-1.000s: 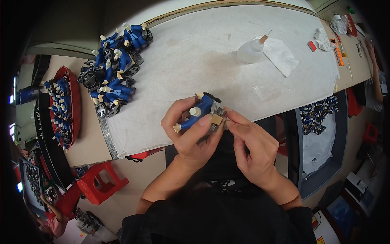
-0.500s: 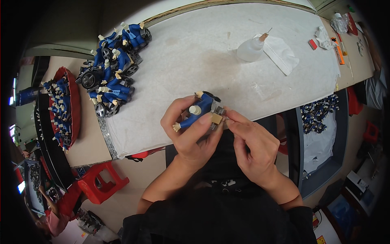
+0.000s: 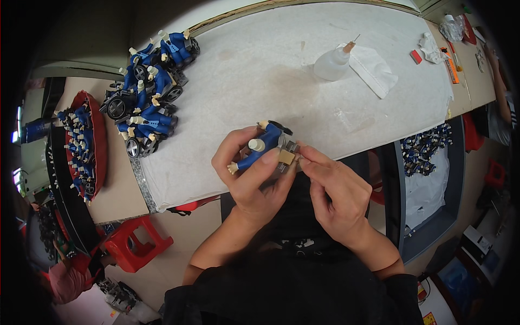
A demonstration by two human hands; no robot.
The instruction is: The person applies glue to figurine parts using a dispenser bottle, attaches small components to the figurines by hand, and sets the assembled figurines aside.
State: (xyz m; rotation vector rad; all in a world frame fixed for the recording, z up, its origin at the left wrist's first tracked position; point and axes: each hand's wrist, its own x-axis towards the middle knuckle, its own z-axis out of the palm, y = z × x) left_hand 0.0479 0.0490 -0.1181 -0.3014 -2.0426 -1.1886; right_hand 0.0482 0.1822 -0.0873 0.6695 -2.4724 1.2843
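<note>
Since earlier frame, pink-clad co-worker (image 3: 67,281) shifted, beyond counter's near left corner; both hands nearly unmoved. Toy figure (image 3: 268,138) above near edge of white-covered counter (image 3: 233,103); left hand (image 3: 252,187) wraps fingers around blue body. Right hand (image 3: 341,200): fingertips bunched narrow at grey base (image 3: 290,145); whether gripping anything, cannot tell. Toy probably light, stiff, smooth; thin arms likely fragile, torso or base best hold. Toy pile (image 3: 160,81) along counter's left edge.
</note>
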